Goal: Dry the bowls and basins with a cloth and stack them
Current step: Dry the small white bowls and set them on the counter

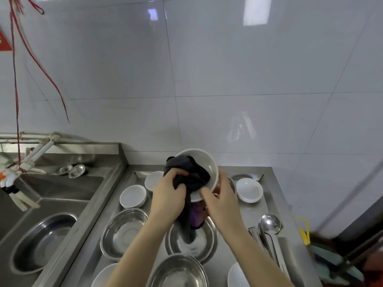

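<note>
Right hand (219, 200) clamped the white bowl (204, 169) by its near rim, tilted toward the person above the steel counter (267, 206), probably to expose the inside; left hand (169, 194) gripped the dark cloth (186, 175), bunched and pressed into the bowl; steel basins (124, 230) lay unstacked, near.

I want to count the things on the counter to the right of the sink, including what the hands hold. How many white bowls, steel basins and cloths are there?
6 white bowls: one held, five on the counter
3 steel basins in plain view
1 dark cloth
Total: 10
</note>
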Available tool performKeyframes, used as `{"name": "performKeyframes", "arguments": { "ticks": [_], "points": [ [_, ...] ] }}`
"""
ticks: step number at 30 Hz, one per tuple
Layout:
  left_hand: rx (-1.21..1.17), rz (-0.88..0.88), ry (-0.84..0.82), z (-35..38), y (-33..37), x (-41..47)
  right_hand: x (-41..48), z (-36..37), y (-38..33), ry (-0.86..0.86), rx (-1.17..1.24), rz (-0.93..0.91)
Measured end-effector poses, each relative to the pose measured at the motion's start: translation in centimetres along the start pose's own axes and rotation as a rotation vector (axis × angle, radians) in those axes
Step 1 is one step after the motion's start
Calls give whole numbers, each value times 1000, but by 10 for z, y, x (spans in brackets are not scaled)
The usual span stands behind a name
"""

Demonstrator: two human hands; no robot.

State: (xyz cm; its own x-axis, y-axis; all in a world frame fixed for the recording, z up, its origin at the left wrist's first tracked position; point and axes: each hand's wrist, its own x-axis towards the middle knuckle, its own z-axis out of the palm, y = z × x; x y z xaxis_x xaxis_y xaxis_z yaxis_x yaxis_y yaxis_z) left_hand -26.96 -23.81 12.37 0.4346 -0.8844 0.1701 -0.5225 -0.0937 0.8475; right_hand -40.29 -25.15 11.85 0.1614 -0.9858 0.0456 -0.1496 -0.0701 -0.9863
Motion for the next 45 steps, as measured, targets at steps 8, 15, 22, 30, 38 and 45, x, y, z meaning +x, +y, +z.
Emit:
{"name": "performKeyframes", "arguments": {
  "ticks": [8,15,22,30,38,45],
  "points": [
    [101,108,-150,-7,-9,-6,24,-38,-30,-358,-285,102],
    [126,124,-249,-22,-18,-7,43,-45,-42,-577,-428,120],
    [-45,-119,-194,-52,-18,-3,15,-33,-10,-253,-639,-723],
    [-76,-111,-390,-83,-17,20,25,0,-16,-324,-956,-1181],
    [-6,47,-273,-88,-40,39,25,25,1,-377,-926,-879],
    [-17,-108,-13,-89,-59,67,26,38,7,-175,-641,-404]
  ]
}}
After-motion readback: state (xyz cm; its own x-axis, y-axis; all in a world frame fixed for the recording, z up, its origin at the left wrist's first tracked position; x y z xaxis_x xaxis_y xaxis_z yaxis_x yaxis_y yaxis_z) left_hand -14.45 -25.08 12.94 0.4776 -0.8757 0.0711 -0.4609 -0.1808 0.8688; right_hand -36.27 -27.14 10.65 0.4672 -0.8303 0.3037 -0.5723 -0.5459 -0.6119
